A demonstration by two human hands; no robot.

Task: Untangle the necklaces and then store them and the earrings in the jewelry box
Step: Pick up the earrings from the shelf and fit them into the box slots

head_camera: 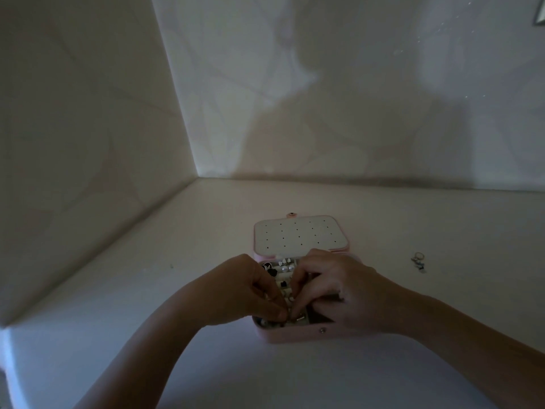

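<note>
A pink jewelry box (290, 335) lies open on the white table, its white perforated lid panel (299, 236) folded back. Several earrings, pearl and black ones (284, 268), sit in its slots. Both hands work over the box's front compartments. My left hand (250, 290) and my right hand (327, 287) meet fingertip to fingertip, pinching a small metal piece (290, 315) between them. In the dim light I cannot tell whether that piece is an earring or part of a necklace. The hands hide most of the box's inside.
A small cluster of jewelry with a ring (418, 261) lies on the table to the right of the box. Walls close the table at the left and the back. A tiny dark speck (171, 265) lies at the left.
</note>
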